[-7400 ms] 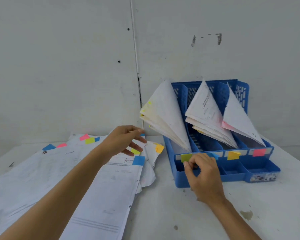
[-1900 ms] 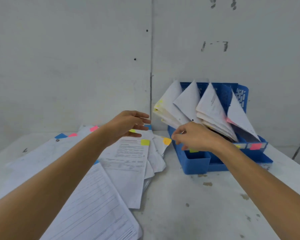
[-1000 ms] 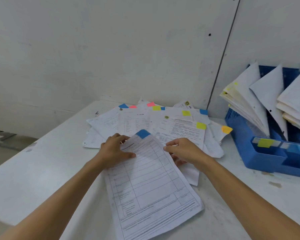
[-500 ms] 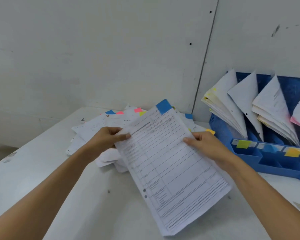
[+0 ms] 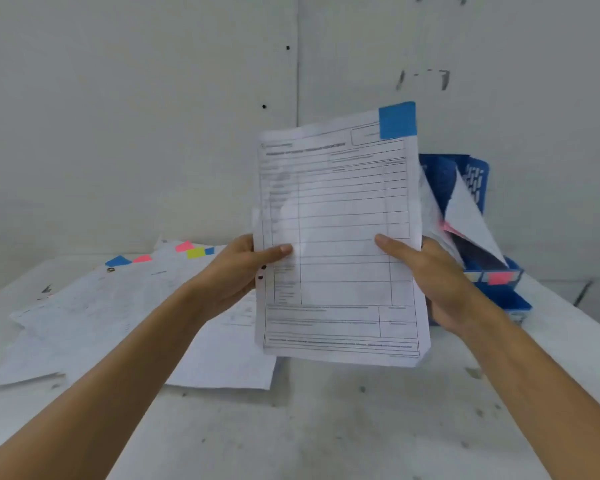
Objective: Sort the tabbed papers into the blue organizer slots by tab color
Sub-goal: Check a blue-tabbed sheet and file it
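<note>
**Blue-tabbed sheet held upright in both hands, in front of the organizer.**

The white table (image 5: pixel 326 427) carries one loose pile of papers (image 5: pixel 101 306) at far left and one blue organizer (image 5: pixel 478 188) at far right. The organizer is largely hidden behind the single held sheet (image 5: pixel 336 237), which is raised clear of the table at centre. The left hand (image 5: pixel 232 271) pinches the sheet's left edge and the right hand (image 5: pixel 440 282) pinches its right edge, thumbs on the front. One blue tab (image 5: pixel 397 120) sits at its top right corner.

Risks, as judged: the sheet screens the slot labels, with only a pink label (image 5: pixel 499 278) visible, so misfiling is possible. Papers leaning in the organizer could catch the incoming edge and crumple it.

Tabs visible on the pile: five, being two blue, two pink and one yellow. The slot count cannot be told.
</note>
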